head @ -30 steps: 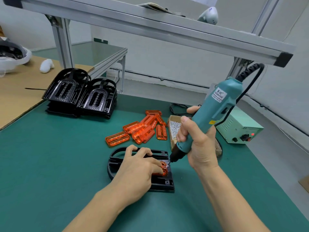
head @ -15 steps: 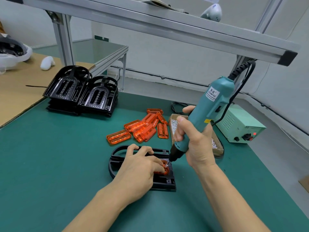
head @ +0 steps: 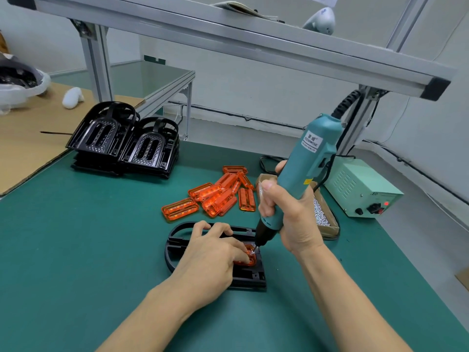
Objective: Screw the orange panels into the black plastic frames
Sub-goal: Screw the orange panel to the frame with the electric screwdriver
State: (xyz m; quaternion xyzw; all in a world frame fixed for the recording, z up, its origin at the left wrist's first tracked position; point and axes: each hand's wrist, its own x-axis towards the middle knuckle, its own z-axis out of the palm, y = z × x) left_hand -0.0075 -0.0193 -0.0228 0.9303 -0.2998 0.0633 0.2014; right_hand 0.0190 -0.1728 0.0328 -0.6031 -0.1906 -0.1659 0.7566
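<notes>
Since the earlier frame your teal electric screwdriver (head: 305, 171) has swung more upright, and its bit has come down onto the near-right corner of the orange translucent plastic panel (head: 247, 259); a second ago the bit was held just above and to the right of it. Your left hand has hardly shifted.

Your right hand (head: 289, 219) has its grip wrapped around the lower barrel of the screwdriver, thumb high on the near side, with the black coiled cord (head: 345, 107) rising from the tool's top. Directly below and left of that grip, your left hand (head: 215, 252) lies on the flat black plastic frame (head: 250, 278), fingertips pressing the orange panel down into it; whether the fingers pinch anything you cannot tell from here. The frame rests on the green bench (head: 76, 250).

Beyond your left hand lies the loose pile of orange panels (head: 215, 196). Just behind your right grip sits the small cardboard box of silver screws (head: 322, 219), and further right the pale green power supply box (head: 363, 191). Far off to the left of both hands stand the stacked black frames (head: 124, 143).
</notes>
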